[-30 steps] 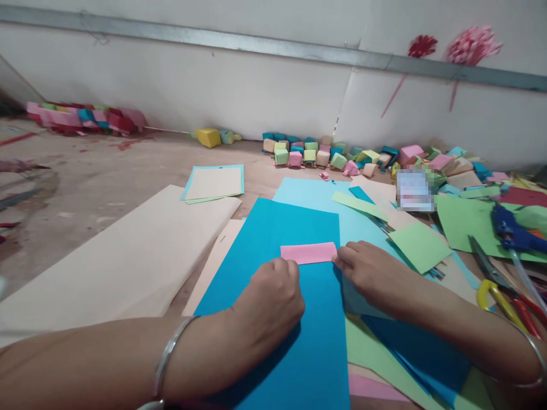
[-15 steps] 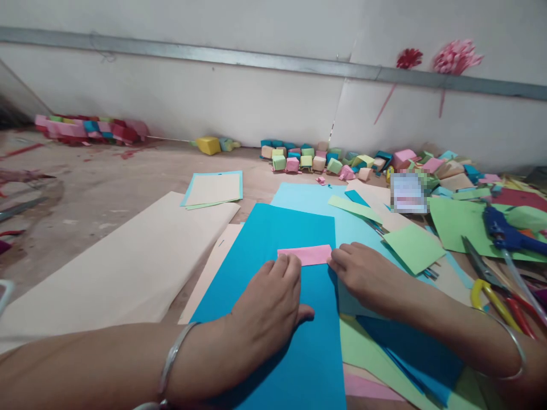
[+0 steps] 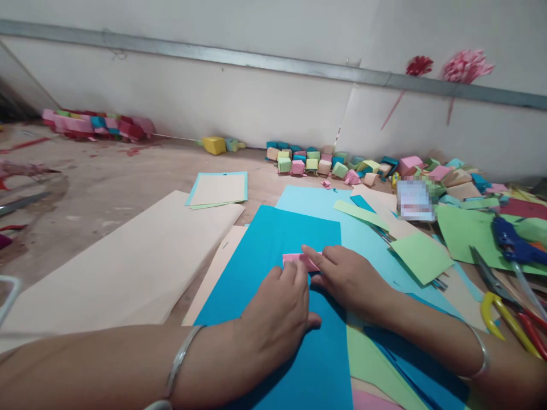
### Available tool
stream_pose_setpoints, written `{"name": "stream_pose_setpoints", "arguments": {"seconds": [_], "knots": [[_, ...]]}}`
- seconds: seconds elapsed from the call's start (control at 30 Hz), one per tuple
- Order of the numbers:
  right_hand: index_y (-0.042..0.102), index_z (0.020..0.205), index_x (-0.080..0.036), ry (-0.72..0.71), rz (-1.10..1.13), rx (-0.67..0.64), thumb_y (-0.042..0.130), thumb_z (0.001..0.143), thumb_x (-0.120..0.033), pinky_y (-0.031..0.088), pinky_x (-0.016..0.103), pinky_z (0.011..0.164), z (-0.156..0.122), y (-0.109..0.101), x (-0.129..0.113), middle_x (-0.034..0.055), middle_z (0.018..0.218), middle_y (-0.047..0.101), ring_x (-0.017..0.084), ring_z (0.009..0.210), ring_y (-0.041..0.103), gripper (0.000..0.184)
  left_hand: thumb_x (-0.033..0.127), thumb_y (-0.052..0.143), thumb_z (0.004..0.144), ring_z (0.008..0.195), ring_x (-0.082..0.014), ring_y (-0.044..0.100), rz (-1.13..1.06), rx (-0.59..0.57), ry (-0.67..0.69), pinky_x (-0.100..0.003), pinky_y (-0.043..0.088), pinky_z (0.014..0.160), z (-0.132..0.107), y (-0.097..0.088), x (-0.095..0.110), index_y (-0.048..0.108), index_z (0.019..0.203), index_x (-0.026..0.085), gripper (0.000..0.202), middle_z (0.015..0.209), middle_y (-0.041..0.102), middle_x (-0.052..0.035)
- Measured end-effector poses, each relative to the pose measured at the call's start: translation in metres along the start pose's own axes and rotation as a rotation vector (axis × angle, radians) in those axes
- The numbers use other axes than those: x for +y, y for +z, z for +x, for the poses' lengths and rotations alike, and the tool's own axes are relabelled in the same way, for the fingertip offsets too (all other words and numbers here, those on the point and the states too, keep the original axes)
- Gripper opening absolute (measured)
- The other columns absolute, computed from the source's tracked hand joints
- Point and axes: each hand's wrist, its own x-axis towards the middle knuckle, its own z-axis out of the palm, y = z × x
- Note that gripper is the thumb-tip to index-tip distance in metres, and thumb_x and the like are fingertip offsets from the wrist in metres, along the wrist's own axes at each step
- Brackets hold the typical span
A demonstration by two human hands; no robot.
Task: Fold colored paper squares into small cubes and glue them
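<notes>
A small folded strip of pink paper (image 3: pixel 293 257) lies on a bright blue sheet (image 3: pixel 322 364). My left hand (image 3: pixel 276 304) presses the strip's near left part with its fingers together, the thumb sticking out to the side. From the right, my right hand (image 3: pixel 350 278) grips the strip, its index finger laid across the top and the thumb low near the edge. Between them the hands cover much of the strip. The blue sheet rests over a light blue sheet (image 3: pixel 299 196) and other coloured papers.
Scissors (image 3: pixel 487 273) with yellow and red handles and a blue glue gun (image 3: pixel 510 239) lie at the right. Green paper (image 3: pixel 421 259) is nearer. Small paper cubes (image 3: pixel 311 165) line the wall. A large cream sheet (image 3: pixel 128 262) spreads out on the left.
My right hand has moved left from the strip's right end onto its middle, covering more of it. My left hand stays on the strip. The view has shifted slightly.
</notes>
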Motion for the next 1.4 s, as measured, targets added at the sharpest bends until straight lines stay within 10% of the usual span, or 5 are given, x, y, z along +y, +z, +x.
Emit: {"name": "stream_pose_setpoints", "arguments": {"seconds": [0.13, 0.83, 1.4], "knots": [[0.05, 0.135, -0.022, 0.039, -0.053, -0.088, 0.04, 0.096, -0.056, 0.027, 0.032, 0.062, 0.005, -0.002, -0.005, 0.0072, 0.092, 0.062, 0.022, 0.079, 0.051, 0.054, 0.061, 0.054, 0.086, 0.106, -0.0367, 0.059, 0.013, -0.016, -0.009, -0.048, 0.046, 0.086, 0.002, 0.005, 0.004, 0.068, 0.108, 0.0, 0.066, 0.113, 0.065, -0.0269], [0.07, 0.094, -0.016, 0.147, -0.322, -0.273, 0.053, 0.093, -0.044, 0.026, 0.034, 0.055, -0.011, -0.023, -0.007, 0.0123, 0.08, 0.066, 0.024, 0.069, 0.059, 0.033, 0.067, 0.055, 0.081, 0.084, -0.0245, 0.053, -0.342, -0.185, -0.028, -0.035, 0.041, 0.068, 0.029, 0.001, -0.025, 0.059, 0.113, 0.01, 0.065, 0.096, 0.061, -0.0106], [0.068, 0.097, -0.01, 0.246, -0.266, -0.314, 0.055, 0.091, -0.048, 0.03, 0.035, 0.06, -0.006, -0.032, -0.013, 0.0135, 0.083, 0.065, 0.026, 0.075, 0.058, 0.041, 0.07, 0.049, 0.083, 0.069, -0.0228, 0.046, -0.192, -0.215, -0.14, -0.033, 0.029, 0.057, 0.026, -0.012, -0.025, 0.065, 0.076, 0.01, 0.062, 0.075, 0.056, -0.011]]}}
